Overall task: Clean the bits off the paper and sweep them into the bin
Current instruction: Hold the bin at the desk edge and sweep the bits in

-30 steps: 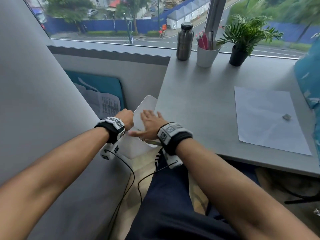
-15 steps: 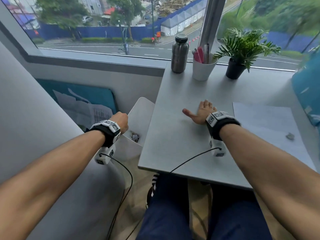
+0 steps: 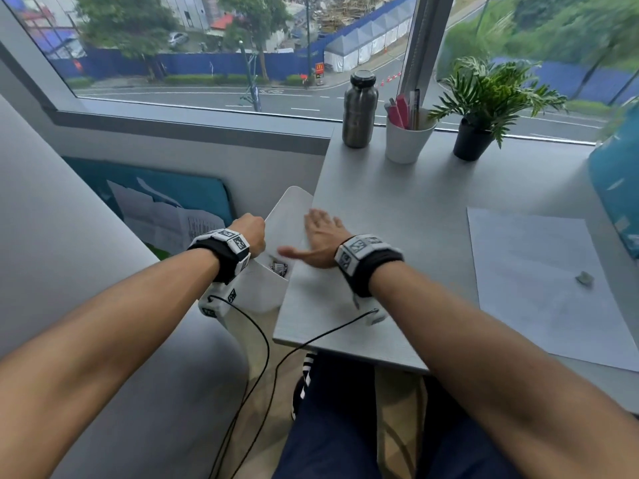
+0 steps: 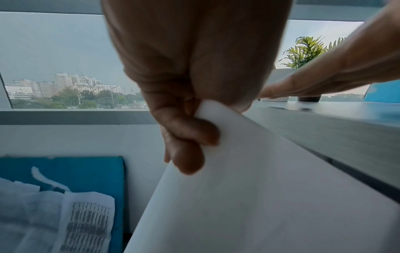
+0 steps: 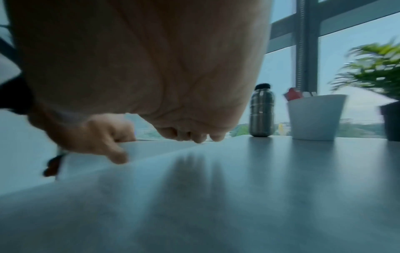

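The bin (image 3: pixel 276 223) rim is pinched by the left hand (image 3: pixel 250 231) at frame centre. The right hand (image 3: pixel 320 238) is laid flat, fingers straight, on the desk (image 3: pixel 415 209) edge (one bit (image 3: pixel 584 278) sits on the paper (image 3: pixel 539 288), lower right).

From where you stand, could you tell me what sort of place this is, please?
Probably an office or study desk at an upper-floor window: a pen cup, a sheet of paper and a potted plant sit on the desk, overlooking a street.
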`<action>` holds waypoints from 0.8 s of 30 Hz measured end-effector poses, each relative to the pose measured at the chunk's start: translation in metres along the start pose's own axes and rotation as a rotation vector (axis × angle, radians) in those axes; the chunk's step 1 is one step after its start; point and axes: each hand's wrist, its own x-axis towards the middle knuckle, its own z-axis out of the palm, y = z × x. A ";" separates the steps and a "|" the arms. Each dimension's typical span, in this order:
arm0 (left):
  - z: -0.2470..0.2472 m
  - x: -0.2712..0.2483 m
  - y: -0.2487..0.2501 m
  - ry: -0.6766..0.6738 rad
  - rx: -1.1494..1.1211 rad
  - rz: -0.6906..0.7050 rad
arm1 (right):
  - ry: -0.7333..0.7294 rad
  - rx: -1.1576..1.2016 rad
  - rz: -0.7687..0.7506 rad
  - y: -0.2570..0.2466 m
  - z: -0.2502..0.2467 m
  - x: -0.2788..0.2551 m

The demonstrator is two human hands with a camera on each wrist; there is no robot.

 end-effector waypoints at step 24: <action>0.063 -0.005 -0.043 -0.017 -0.098 -0.072 | -0.078 -0.062 -0.044 -0.002 -0.007 -0.074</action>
